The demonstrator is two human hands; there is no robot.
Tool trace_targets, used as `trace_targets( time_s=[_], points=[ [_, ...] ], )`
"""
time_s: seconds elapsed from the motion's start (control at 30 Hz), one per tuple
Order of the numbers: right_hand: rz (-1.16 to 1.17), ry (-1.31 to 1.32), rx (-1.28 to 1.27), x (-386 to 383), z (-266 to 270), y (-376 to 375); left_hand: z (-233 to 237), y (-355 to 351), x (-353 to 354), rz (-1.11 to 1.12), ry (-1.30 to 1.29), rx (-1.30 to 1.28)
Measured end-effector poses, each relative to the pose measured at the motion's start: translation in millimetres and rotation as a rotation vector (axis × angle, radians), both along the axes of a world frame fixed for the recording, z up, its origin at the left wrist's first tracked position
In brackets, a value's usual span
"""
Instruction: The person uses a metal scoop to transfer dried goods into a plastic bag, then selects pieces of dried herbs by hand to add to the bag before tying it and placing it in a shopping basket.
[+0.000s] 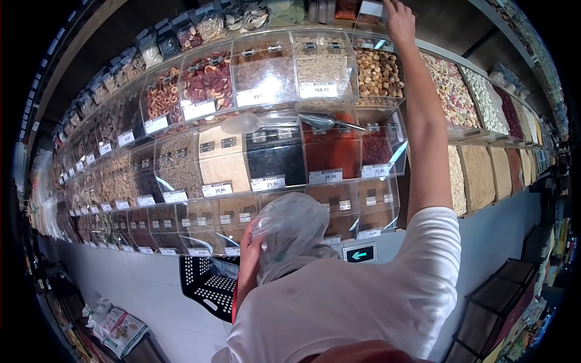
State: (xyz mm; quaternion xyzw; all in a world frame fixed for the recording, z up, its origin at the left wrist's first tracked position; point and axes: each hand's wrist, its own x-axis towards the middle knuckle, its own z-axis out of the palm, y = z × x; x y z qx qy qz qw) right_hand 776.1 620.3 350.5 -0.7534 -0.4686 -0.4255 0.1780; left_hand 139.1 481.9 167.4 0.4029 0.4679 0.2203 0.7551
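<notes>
My right hand [400,23] is stretched up at the top right, its fingers closed on the edge of a clear panel, which looks like the raised lid [369,21] of a bin. Below it, that bin holds round, yellow-brown dried pieces [379,72]. Low in the middle, my left hand [249,251] grips a crumpled clear plastic bag [293,227]; some of its fingers are behind the plastic. The bag hides part of the bottom row of bins. What is in the bag, if anything, cannot be made out.
A metal scoop [321,120] and a whitish scoop [241,123] lie on the ledge between bin rows. By my left forearm is a black perforated basket [209,284]. More bins [454,91] continue to the right. A lit arrow sign [360,254] sits below the bins.
</notes>
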Motion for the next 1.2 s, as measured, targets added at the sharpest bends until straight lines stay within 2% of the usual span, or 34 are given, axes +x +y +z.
trace_targets(
  time_s=[0.13,0.2,0.33,0.43,0.57,0.67,0.7,0.8,1.2],
  points=[
    [-0.096,0.008,-0.075,9.5,-1.8,9.6,12.0,-0.5,8.2,0.016,0.039,-0.007],
    [-0.093,-0.022,-0.030,22.3,-8.3,20.6,16.0,0.1,11.8,0.013,0.034,0.005],
    [-0.112,0.063,-0.050,11.7,-1.5,21.9,5.5,0.0,7.4,0.007,0.071,0.014],
    [-0.107,-0.048,-0.100,33.4,-9.3,27.9,7.5,0.7,8.1,0.001,0.073,0.007],
    [-0.132,0.075,-0.180,30.7,-7.5,34.8,3.9,0.2,8.1,0.003,0.093,0.026],
    [-0.188,0.014,-0.182,62.8,-27.4,55.8,1.6,0.1,8.7,0.022,0.105,0.030],
    [-0.178,0.147,-0.244,26.5,-7.2,45.2,1.3,-0.3,7.9,0.029,0.101,0.027],
    [-0.191,0.083,-0.147,28.1,-11.8,57.6,-0.1,0.0,8.6,0.052,0.101,0.027],
    [-0.185,0.110,-0.266,48.0,-26.2,73.3,23.3,3.8,29.0,0.083,0.131,-0.065]
  ],
)
